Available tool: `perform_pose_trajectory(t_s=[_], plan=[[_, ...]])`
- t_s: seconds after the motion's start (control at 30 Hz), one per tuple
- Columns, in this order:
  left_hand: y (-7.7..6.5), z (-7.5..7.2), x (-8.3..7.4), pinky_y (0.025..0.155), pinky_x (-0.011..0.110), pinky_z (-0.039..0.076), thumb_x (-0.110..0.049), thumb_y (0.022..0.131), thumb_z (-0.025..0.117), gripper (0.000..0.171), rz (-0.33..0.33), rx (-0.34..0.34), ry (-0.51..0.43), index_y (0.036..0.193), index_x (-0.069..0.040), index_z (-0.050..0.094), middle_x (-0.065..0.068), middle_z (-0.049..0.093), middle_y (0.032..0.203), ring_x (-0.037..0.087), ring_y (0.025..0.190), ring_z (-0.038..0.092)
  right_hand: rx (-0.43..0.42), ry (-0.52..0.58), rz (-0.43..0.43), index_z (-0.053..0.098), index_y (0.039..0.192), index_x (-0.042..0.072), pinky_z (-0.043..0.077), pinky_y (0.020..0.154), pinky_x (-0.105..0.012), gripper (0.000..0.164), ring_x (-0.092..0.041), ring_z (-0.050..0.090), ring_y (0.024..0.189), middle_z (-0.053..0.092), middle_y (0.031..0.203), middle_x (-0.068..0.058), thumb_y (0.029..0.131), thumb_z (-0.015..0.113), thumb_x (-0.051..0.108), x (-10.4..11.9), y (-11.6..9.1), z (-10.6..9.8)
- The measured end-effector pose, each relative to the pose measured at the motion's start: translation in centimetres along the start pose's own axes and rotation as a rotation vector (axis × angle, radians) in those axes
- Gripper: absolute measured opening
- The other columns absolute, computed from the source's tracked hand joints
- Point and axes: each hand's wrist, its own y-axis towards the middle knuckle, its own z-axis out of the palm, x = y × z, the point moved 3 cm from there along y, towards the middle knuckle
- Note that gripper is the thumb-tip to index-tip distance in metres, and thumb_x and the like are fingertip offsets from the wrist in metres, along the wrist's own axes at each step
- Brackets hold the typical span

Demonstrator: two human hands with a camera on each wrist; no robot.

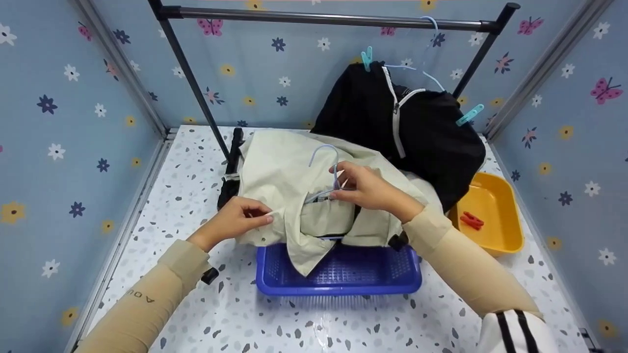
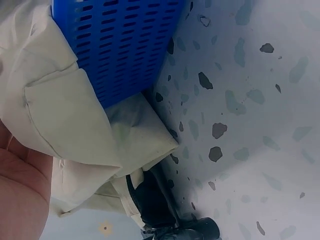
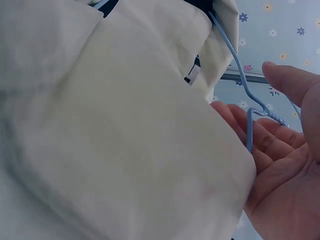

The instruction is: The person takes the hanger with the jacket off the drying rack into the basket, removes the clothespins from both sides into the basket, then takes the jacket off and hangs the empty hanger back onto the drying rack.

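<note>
A pale beige jacket [image 1: 274, 162] lies draped over a blue basket [image 1: 338, 289], with a light-blue wire hanger [image 1: 324, 195] inside its neck opening. The hanger's hook stands up above the fabric. My left hand [image 1: 238, 218] pinches the jacket at its left side; in the left wrist view, only part of the palm [image 2: 22, 190] shows beside the cloth. At the hanger's neck, my right hand [image 1: 365, 189] has its fingers curled round the wire. The right wrist view shows the thumb [image 3: 290, 82] apart from the fingers, and the hanger wire [image 3: 240, 70] crossing in front of them.
A black jacket [image 1: 363, 108] hangs on a hanger from the dark metal rack [image 1: 319, 18], with turquoise clothespins [image 1: 470, 115] on its shoulders. To the right, a yellow tray [image 1: 500, 220] holds red clothespins [image 1: 472, 220]. Patterned walls enclose the speckled table [image 1: 186, 314].
</note>
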Motion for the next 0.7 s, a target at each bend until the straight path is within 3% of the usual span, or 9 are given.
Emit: perform_pose_trajectory(t_s=[0.17, 0.3, 0.5, 0.7], plan=[[0.3, 0.1, -0.3, 0.071, 0.018, 0.05, -0.014, 0.096, 0.083, 0.015, 0.007, -0.005, -0.006, 0.109, -0.006, 0.086, 0.01, 0.081, 0.097, 0.005, 0.076, 0.061, 0.029, -0.011, 0.01, 0.057, 0.127, -0.005, 0.048, 0.06, -0.02, 0.028, -0.008, 0.059, 0.064, 0.079, 0.093, -0.021, 0.107, 0.069, 0.011, 0.2, 0.1, 0.3], [0.3, 0.0, -0.5, 0.069, 0.018, 0.048, -0.012, 0.096, 0.083, 0.011, 0.027, -0.008, 0.002, 0.104, -0.007, 0.087, 0.01, 0.082, 0.096, 0.003, 0.074, 0.06, 0.02, -0.046, -0.018, 0.064, 0.122, -0.007, 0.044, 0.061, -0.022, 0.023, -0.007, 0.052, 0.063, 0.073, 0.08, -0.014, 0.11, 0.062, 0.012, 0.4, 0.2, 0.5], [0.3, -0.3, -1.0, 0.068, 0.017, 0.047, -0.008, 0.096, 0.082, 0.008, 0.083, -0.001, 0.001, 0.1, -0.004, 0.087, 0.013, 0.082, 0.093, 0.001, 0.072, 0.059, -0.021, -0.105, -0.051, 0.071, 0.094, -0.001, 0.038, 0.062, -0.024, 0.02, -0.008, 0.045, 0.063, 0.051, 0.07, 0.007, 0.108, 0.065, 0.011, 0.7, -0.2, 0.2], [0.2, -0.7, -1.0, 0.069, 0.015, 0.049, -0.008, 0.097, 0.081, 0.007, 0.084, -0.014, 0.001, 0.099, -0.005, 0.088, 0.013, 0.083, 0.094, 0.0, 0.074, 0.062, -0.048, -0.166, -0.048, 0.069, 0.092, 0.002, 0.037, 0.062, -0.026, 0.021, -0.008, 0.043, 0.062, 0.048, 0.07, 0.009, 0.109, 0.064, 0.012, 0.9, -0.8, -0.7]])
